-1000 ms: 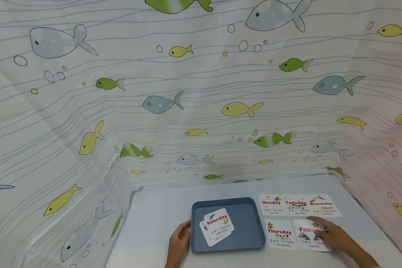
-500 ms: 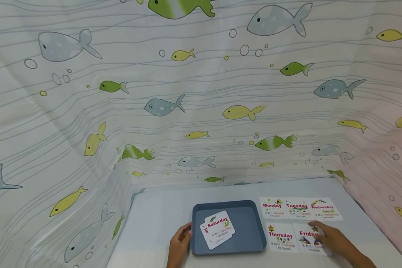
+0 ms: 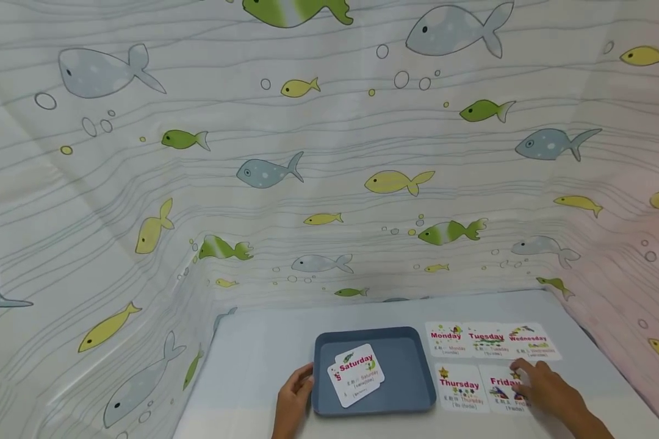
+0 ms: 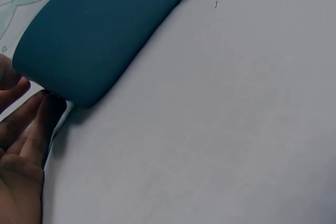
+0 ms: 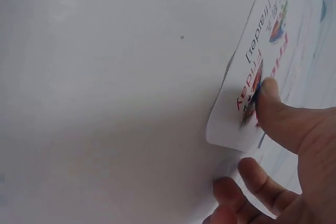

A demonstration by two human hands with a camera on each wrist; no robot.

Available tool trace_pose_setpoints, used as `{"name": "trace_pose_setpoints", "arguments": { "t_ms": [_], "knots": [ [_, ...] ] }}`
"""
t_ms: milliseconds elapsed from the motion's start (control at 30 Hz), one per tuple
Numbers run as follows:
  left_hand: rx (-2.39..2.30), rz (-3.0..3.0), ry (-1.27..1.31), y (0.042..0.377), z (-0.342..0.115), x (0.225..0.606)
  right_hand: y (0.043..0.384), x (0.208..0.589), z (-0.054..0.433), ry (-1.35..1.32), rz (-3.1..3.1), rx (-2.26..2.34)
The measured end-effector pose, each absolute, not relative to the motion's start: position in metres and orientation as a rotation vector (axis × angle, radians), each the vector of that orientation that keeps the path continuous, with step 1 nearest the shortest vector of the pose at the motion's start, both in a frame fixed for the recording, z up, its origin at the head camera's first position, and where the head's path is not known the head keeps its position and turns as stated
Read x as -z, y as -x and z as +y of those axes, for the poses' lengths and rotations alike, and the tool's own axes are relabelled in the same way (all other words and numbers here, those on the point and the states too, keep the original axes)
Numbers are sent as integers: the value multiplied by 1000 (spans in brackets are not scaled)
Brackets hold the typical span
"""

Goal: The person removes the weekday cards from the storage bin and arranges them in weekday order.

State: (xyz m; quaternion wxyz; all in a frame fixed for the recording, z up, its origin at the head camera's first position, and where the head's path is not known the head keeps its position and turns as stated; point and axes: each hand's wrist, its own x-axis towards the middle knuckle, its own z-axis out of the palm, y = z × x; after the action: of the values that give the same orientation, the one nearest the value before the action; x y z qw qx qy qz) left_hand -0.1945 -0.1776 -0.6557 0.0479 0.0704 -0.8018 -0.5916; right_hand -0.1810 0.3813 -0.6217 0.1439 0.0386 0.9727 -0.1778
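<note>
A pale white, wavy-lined sheet (image 3: pixel 340 134) rises behind and bends forward on both sides, its left side (image 3: pixel 38 207) greyish and creased, its right side (image 3: pixel 626 238) tinted pink. Printed over it are spotted blue-grey fish (image 3: pixel 445 32), slim yellow fish (image 3: pixel 390 182), small green fish (image 3: pixel 180 139) and outlined round bubbles (image 3: pixel 401 79). Below stands a smooth white table (image 3: pixel 258 353), faintly bluish towards its far edge, where it meets the sheet. The light is soft and muted, casting blurred shadows on the tabletop.
</note>
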Motion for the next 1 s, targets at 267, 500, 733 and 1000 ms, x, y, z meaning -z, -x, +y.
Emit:
{"name": "trace_pose_setpoints", "arguments": {
  "t_ms": [267,500,733,1000],
  "knots": [
    [1782,-2457,-254,196,-175,654,180,624,380,-72,2832,617],
    [1814,-2438,-208,196,-177,654,178,622,378,-99,2852,628],
    [1824,-2436,-208,195,-177,654,176,622,378,-90,2852,645],
    [1847,-2407,-200,194,-178,652,180,622,382,-85,2824,726]
  ]
}}
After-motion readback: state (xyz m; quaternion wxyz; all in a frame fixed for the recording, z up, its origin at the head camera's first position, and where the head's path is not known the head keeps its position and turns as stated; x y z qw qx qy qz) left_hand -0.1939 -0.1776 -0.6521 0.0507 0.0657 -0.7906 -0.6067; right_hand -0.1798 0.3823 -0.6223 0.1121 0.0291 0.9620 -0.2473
